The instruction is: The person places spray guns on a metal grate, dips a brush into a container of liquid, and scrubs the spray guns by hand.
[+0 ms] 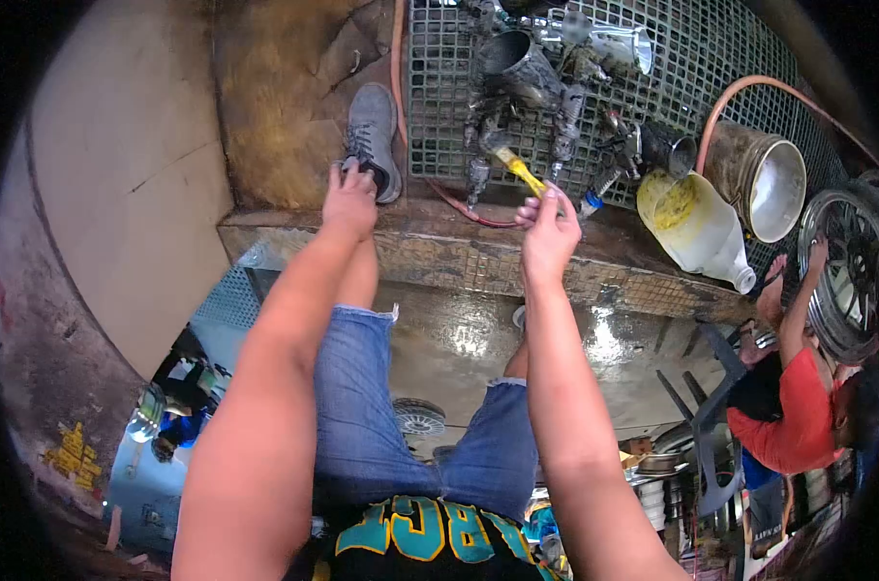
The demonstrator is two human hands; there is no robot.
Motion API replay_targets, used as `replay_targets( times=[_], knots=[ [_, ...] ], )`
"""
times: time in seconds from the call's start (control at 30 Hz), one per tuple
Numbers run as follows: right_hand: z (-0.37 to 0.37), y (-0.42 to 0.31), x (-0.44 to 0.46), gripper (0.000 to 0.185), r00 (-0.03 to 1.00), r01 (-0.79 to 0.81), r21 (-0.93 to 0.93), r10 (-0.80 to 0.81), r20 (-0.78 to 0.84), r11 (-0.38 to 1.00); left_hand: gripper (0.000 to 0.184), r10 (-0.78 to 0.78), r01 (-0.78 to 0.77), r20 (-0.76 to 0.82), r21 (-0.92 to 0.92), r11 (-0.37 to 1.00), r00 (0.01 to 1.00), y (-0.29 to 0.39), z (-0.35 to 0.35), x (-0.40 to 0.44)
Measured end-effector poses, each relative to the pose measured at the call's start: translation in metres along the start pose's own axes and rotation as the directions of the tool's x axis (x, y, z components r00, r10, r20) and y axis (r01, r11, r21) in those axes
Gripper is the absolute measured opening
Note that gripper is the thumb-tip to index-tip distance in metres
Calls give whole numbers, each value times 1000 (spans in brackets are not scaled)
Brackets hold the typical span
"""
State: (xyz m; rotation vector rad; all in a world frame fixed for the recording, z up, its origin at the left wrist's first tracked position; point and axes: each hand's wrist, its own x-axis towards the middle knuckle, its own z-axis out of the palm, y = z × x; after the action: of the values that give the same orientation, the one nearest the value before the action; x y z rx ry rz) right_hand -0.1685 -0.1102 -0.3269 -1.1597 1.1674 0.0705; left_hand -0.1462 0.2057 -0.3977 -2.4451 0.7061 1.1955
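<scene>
Yellow brush handle [528, 177], blue denim shorts [367, 397], gray shoe [372, 126]

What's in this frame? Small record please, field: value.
left_hand: at the opening of a gray shoe; grip unclear
right_hand: holding a yellow-handled brush, bristles toward the grimy metal parts
surface: green grate, metal parts on it
containers: cut-open white jug on its side, yellow substance inside; tipped bucket beside it
hose: orange, along the grate's left edge
other_person: red shirt, hand at a spoked wheel
</scene>
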Motion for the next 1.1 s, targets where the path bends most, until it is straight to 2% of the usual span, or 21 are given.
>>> replay_targets(
  times=[0.03,0.1,0.13,0.17,0.23,0.3,0.37,0.4,0.43,0.5,0.53,0.57,0.63,0.7,0.8,0.83,0.9,0.97,1.0,1.03,1.1],
  knots=[
    [5,1,1,30,1000,-8,-21,8,20,1000,48,4,-4,1,10,1000,1000,9,-25,-3],
    [10,-4,10,30,1000,-2,-4,2,2,1000,37,20,6,294,-85,996,956,44,-77,-3],
    [11,-6,14,30,1000,24,33,-24,6,999,33,49,20,188,-346,938,981,60,-85,-12],
    [11,-8,19,30,999,51,69,-52,8,996,32,51,5,79,-583,813,996,77,-91,-25],
    [17,-24,17,30,996,87,86,-89,21,993,33,-11,52,60,-748,662,998,108,-154,-68],
    [25,-36,19,30,984,165,106,-171,46,981,34,7,128,153,-848,514,988,132,-163,-96],
    [25,-36,30,30,987,147,113,-154,56,983,33,115,-12,58,-848,529,992,149,-156,-107],
    [21,-31,35,31,992,116,149,-122,33,982,33,235,-77,79,-806,586,969,155,-148,-99],
    [16,-26,39,31,996,87,185,-90,7,979,33,240,-82,79,-801,593,967,158,-141,-88],
    [-13,-29,38,30,994,109,166,-106,-27,980,34,345,-44,256,-743,668,903,167,-128,-57],
    [-31,-41,28,29,991,129,151,-120,-64,980,35,245,-8,193,-771,637,950,176,-120,-51],
    [-50,-54,17,29,985,151,132,-138,-101,980,35,269,-24,187,-780,625,945,182,-126,-49],
    [-92,-74,-7,28,962,221,96,-201,-183,971,33,153,-5,79,-876,482,985,184,-147,-44],
    [-128,-81,-26,28,898,315,-98,-330,-292,944,31,154,-15,58,-902,432,986,184,-140,-44],
    [-170,-73,-25,30,854,375,-198,-420,-306,906,31,153,21,94,-908,419,984,186,-128,-40],
    [-173,-72,-14,31,813,375,-385,-499,-302,844,31,159,7,79,-912,410,984,190,-133,-40],
    [-170,-75,5,32,710,348,-717,-669,-219,604,30,158,30,100,-919,393,982,193,-137,-40],
    [-163,-63,37,32,682,256,-813,-694,-231,522,29,193,44,127,-923,382,973,199,-140,-40],
    [-156,-57,52,32,690,271,-807,-690,-217,525,28,218,-2,100,-906,424,971,202,-145,-42],
    [-148,-50,68,33,691,289,-758,-675,-258,585,27,240,-45,77,-884,465,968,203,-147,-42],
    [-143,-30,97,34,717,277,-597,-576,-393,753,27,274,-103,7,-917,385,962,206,-143,-43]
  ],
)
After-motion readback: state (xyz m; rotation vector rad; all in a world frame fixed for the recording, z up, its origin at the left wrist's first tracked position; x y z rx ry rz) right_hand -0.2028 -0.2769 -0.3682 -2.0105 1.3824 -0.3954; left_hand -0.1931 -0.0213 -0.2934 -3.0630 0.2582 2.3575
